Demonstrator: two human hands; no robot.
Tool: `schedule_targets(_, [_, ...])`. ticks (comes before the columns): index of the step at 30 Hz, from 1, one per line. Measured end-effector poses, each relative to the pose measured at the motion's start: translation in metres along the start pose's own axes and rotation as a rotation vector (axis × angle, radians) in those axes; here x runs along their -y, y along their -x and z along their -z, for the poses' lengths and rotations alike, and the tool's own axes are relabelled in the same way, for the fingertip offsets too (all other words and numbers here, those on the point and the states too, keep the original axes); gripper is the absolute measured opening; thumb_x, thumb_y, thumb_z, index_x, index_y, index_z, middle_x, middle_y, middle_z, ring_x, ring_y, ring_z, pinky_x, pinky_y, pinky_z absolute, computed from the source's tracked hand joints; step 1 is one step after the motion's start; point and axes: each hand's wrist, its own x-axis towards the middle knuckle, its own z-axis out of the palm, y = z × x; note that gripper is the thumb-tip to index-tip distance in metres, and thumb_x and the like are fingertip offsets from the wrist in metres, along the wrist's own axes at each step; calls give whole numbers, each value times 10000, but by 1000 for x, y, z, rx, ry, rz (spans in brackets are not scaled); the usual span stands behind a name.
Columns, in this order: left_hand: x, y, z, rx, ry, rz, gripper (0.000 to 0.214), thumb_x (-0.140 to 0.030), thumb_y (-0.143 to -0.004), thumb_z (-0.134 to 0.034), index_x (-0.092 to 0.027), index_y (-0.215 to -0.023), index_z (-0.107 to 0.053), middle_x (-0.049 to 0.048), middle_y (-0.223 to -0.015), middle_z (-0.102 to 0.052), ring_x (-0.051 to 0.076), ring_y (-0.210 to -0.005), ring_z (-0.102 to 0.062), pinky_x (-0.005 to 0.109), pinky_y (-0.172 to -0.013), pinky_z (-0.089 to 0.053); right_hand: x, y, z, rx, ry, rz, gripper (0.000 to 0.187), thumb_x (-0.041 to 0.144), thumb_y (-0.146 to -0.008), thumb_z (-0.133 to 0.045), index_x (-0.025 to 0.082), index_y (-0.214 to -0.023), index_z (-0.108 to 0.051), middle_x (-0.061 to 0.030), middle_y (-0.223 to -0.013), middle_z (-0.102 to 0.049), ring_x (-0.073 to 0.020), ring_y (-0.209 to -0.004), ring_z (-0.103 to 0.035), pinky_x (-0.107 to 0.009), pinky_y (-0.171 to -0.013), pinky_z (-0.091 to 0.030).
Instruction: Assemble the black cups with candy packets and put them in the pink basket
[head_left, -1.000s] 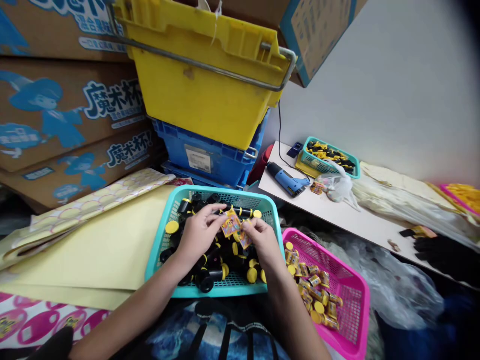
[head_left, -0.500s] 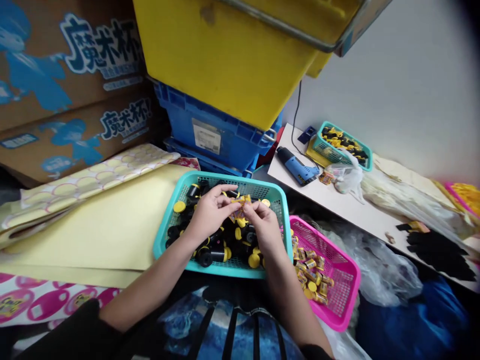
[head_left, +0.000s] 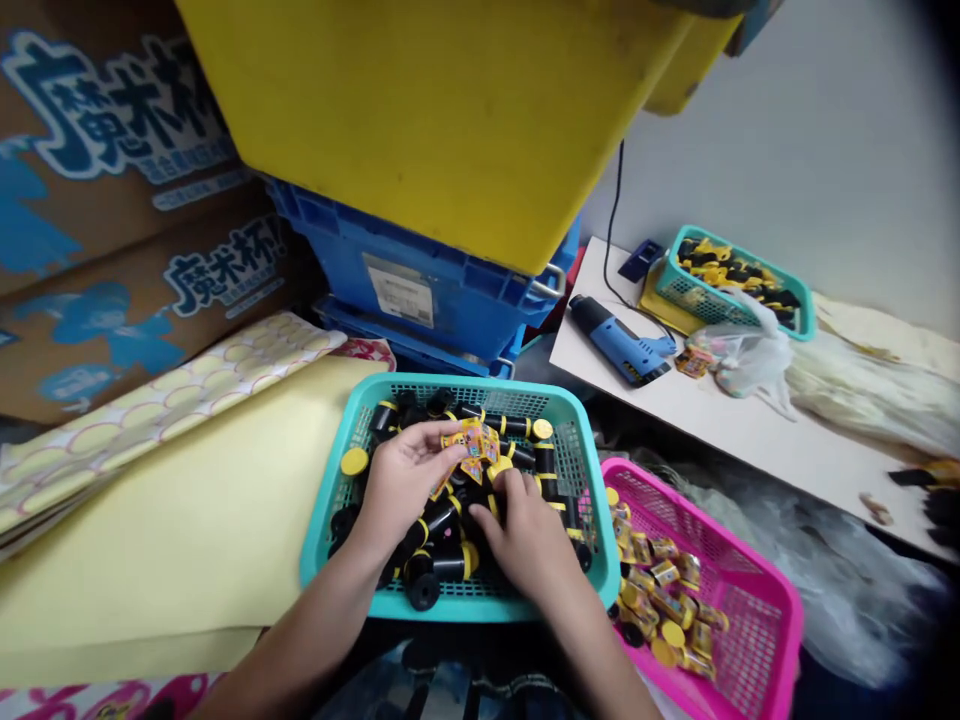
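My left hand (head_left: 409,478) pinches several small orange printed labels (head_left: 474,440) between thumb and fingers, above a teal basket (head_left: 330,490). In that basket lie many small black canisters (head_left: 448,562) with yellow caps. My right hand (head_left: 531,530) is down among them, its thumb and fingers curled around a black canister whose yellow cap (head_left: 499,467) shows at the fingertips. Most of that canister is hidden by the fingers.
To the right, a pink basket (head_left: 761,625) holds canisters wrapped in orange labels (head_left: 671,600). A blue heat gun (head_left: 621,340) and another teal basket (head_left: 739,285) rest on a white shelf (head_left: 720,425). Blue and yellow crates (head_left: 420,120) stand behind; cartons (head_left: 127,260) are at left.
My right hand has left the labels and moved down to the canisters in the basket. My left hand keeps the labels, now fanned apart. The camera view has shifted.
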Motion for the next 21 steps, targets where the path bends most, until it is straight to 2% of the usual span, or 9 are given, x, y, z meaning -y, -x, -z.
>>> schedule_targets(3, [-1, 0, -4, -7, 2, 47, 243, -265, -664, -790, -171, -886, -761, 41, -811, -773, 129, -664, -682, 211, -632, -555, -9, 5, -6, 48, -124, 72, 321, 216, -842, -585, 193, -1162, -572, -150, -1243, -468, -272, -1031, -612, -395, -878, -492])
schedule_targets(5, [-2, 1, -5, 19, 30, 86, 222, -279, -665, -792, -167, -854, -767, 40, -758, -766, 116, -612, -666, 204, -602, -549, -16, 6, -7, 61, -193, 111, 364, 146, -829, -572, 211, -1187, -594, -149, -1292, -420, -270, -1090, -586, -392, -916, -483])
schedule_targets(8, [-5, 3, -5, 58, 96, 123, 196, -269, -639, -814, -167, -799, -767, 50, -804, -767, 112, -648, -674, 193, -626, -547, -27, 3, 4, 43, -346, 138, 311, 143, -846, -547, 204, -1141, -626, -120, -1172, -504, -231, -989, -614, -385, -889, -496])
schedule_targets(11, [-10, 7, -4, 88, 154, 109, 165, -248, -606, -835, -169, -730, -758, 74, -1095, -731, 152, -835, -695, 203, -686, -555, -35, 0, 28, -30, -589, 210, 247, 210, -840, -602, 228, -1085, -635, -74, -1067, -580, -215, -987, -601, -374, -904, -480])
schedule_targets(13, [-13, 10, -4, 110, 163, 100, 156, -248, -602, -840, -170, -706, -753, 74, -1184, -695, 179, -905, -690, 225, -712, -563, -35, -1, 46, -67, -842, 245, 256, 259, -819, -656, 253, -1071, -613, -43, -1032, -611, -191, -971, -602, -333, -861, -493])
schedule_targets(15, [-16, 12, -4, 127, 144, 94, 158, -256, -612, -837, -171, -717, -755, 80, -1132, -716, 197, -933, -687, 242, -734, -566, -32, -3, 59, -59, -1103, 264, 300, 289, -779, -716, 264, -1048, -586, -14, -979, -630, -154, -872, -617, -273, -757, -511])
schedule_targets(17, [-17, 14, -5, 135, 116, 80, 159, -266, -631, -829, -172, -738, -758, 85, -1074, -736, 211, -969, -681, 243, -747, -564, -26, -4, 66, -25, -1255, 285, 344, 293, -726, -773, 253, -1009, -581, -2, -941, -637, -128, -783, -616, -236, -677, -506])
schedule_targets(21, [-19, 16, -4, 130, 81, 27, 155, -294, -663, -810, -181, -759, -764, 89, -1039, -749, 232, -995, -678, 262, -750, -568, -18, -9, 67, 46, -1256, 295, 354, 302, -688, -800, 213, -986, -631, -24, -948, -648, -125, -754, -614, -241, -667, -501])
